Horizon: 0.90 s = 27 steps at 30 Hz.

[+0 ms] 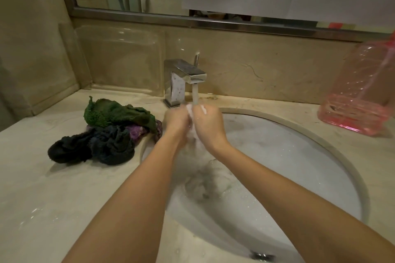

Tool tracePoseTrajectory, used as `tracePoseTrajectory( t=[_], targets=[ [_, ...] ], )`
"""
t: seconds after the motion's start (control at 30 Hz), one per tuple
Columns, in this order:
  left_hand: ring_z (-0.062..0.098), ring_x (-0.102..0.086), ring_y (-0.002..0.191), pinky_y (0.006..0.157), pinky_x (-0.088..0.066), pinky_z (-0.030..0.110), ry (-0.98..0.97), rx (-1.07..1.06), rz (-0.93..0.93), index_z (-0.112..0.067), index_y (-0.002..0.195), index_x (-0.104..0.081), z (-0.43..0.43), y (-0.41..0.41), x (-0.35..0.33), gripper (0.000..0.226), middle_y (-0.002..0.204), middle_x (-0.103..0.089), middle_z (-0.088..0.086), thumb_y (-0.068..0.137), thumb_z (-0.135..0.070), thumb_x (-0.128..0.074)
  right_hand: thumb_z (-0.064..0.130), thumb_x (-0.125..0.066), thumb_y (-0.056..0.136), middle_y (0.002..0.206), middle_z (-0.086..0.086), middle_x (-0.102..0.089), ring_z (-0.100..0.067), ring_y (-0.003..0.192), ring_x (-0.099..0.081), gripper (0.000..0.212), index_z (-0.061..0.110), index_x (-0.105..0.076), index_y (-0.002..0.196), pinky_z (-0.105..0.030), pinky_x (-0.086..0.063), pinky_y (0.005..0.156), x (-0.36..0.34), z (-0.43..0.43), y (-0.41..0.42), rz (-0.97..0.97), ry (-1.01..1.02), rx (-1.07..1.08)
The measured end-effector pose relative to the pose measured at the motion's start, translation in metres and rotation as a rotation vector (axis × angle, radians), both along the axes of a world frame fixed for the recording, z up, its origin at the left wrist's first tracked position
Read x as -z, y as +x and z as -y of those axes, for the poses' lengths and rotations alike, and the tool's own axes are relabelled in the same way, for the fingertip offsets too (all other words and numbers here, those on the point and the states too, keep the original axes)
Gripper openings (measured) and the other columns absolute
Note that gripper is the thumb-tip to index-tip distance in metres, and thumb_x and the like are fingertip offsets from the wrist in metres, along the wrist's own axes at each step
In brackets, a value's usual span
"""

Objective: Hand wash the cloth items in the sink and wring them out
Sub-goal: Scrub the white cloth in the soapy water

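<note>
The person is working through the washing step. Both hands are meeting at the sink's (320, 141) twelve o'clock edge, right under the water stream (195, 92) that is running from the faucet (183, 77). The left hand (176, 123) and right hand (210, 124) are gripping a pale cloth (190, 111) between them. The fingers (202, 110) are curling inward and bunching the fabric. The fingertips themselves are hiding behind the knuckles, so the exact pinch cannot be told.

The pale cloth is hanging with its long axis running from twelve toward six o'clock. Its upper end is sitting in the grip beneath the stream and its lower end is trailing down over the basin. That lower part is blurring, and whether the grey smear deeper in the basin belongs to it cannot be told.

At the sink's nine o'clock, a green cloth (115, 113), a dark cloth (96, 147) and a purple cloth (136, 132) are lying heaped on the tabletop (64, 198).

Wringing is probably coming next. It is calling for the hands to slide apart along the cloth's length and twist in opposite directions over the basin.
</note>
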<state>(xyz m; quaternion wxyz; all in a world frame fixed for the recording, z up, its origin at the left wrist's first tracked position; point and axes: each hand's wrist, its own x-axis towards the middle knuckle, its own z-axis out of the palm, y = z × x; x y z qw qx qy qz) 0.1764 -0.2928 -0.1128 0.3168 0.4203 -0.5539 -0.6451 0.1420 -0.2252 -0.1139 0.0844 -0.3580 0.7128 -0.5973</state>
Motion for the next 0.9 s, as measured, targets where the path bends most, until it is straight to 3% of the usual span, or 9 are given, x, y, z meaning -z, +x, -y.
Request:
tracePoseTrajectory(
  t=[0.07,0.17,0.27,0.33,0.47,0.67,0.73,0.83,0.9],
  targets=[
    [0.018,-0.053,0.066,0.064,-0.047,0.032,0.039,-0.031,-0.034,0.000,0.115,-0.061,0.002,0.005,0.002,0.031,0.075,-0.055,0.003,0.098,-0.021,-0.047,0.007,-0.049,0.090,0.044,0.011,-0.035,-0.013,0.053,-0.032,0.050,0.023,-0.034,0.046,-0.030,-0.024,0.050,-0.005,0.005,0.001,-0.042,0.030,0.002],
    [0.024,-0.060,0.074,0.062,-0.046,0.032,0.110,0.022,-0.095,-0.004,0.099,-0.065,-0.015,-0.002,0.002,0.024,0.081,-0.063,0.009,0.098,-0.021,-0.048,0.009,-0.040,0.097,0.069,-0.006,-0.050,-0.023,0.073,-0.043,0.034,0.011,-0.047,0.064,-0.034,-0.035,0.065,-0.004,0.013,-0.028,0.005,0.118,0.126],
    [0.018,-0.060,0.064,0.052,-0.047,0.022,0.073,0.130,-0.122,-0.010,0.087,-0.064,-0.034,-0.011,-0.003,0.020,0.075,-0.064,0.005,0.098,-0.019,-0.050,0.013,-0.039,0.097,0.062,-0.003,-0.044,-0.024,0.073,-0.043,0.040,0.015,-0.041,0.057,-0.033,-0.033,0.065,0.001,0.006,-0.052,0.144,0.028,0.281],
    [0.015,-0.056,0.060,0.046,-0.044,0.020,0.060,0.132,-0.107,-0.010,0.094,-0.065,-0.025,-0.012,-0.002,0.017,0.074,-0.062,0.004,0.097,-0.018,-0.050,0.008,-0.041,0.095,0.055,0.002,-0.038,-0.020,0.061,-0.038,0.045,0.019,-0.035,0.053,-0.029,-0.029,0.056,0.003,0.001,-0.043,0.056,0.006,0.193],
    [0.017,-0.053,0.057,0.052,-0.042,0.026,0.060,-0.034,-0.108,-0.005,0.101,-0.068,0.001,0.001,0.004,0.023,0.066,-0.058,0.004,0.094,-0.017,-0.051,0.005,-0.048,0.090,0.039,0.011,-0.032,-0.005,0.043,-0.027,0.049,0.022,-0.032,0.047,-0.024,-0.022,0.044,-0.005,0.003,-0.009,-0.031,-0.014,-0.058],
    [0.024,-0.062,0.062,0.059,-0.049,0.030,0.090,0.209,-0.305,-0.009,0.078,-0.068,-0.020,0.005,-0.014,0.021,0.068,-0.066,0.009,0.093,-0.019,-0.058,0.011,-0.038,0.096,0.058,-0.004,-0.041,-0.025,0.067,-0.040,0.042,0.014,-0.034,0.054,-0.032,-0.027,0.060,0.008,-0.008,-0.064,-0.196,0.252,0.142],
    [0.025,-0.066,0.072,0.069,-0.054,0.035,0.060,0.190,-0.305,-0.009,0.086,-0.068,-0.022,0.006,-0.012,0.020,0.079,-0.069,0.011,0.094,-0.024,-0.057,0.028,-0.037,0.101,0.065,-0.008,-0.051,-0.026,0.070,-0.049,0.046,0.014,-0.044,0.058,-0.032,-0.034,0.064,0.009,-0.014,-0.067,-0.112,0.335,0.095],
    [0.022,-0.068,0.074,0.072,-0.057,0.035,-0.003,0.127,-0.326,-0.016,0.085,-0.068,-0.010,0.009,-0.007,0.017,0.079,-0.071,0.007,0.095,-0.025,-0.057,0.056,-0.033,0.100,0.062,-0.002,-0.056,-0.014,0.059,-0.053,0.053,0.017,-0.053,0.071,-0.024,-0.039,0.055,0.002,-0.024,-0.066,0.258,0.454,-0.080],
    [0.020,-0.067,0.073,0.069,-0.056,0.033,-0.042,0.082,-0.306,-0.018,0.085,-0.066,-0.002,0.009,-0.006,0.019,0.076,-0.069,0.004,0.097,-0.023,-0.052,0.053,-0.051,0.094,0.091,-0.002,-0.073,-0.016,0.080,-0.066,0.041,0.016,-0.066,0.101,-0.026,-0.050,0.070,0.005,-0.023,-0.069,0.497,0.347,-0.243]
  ],
)
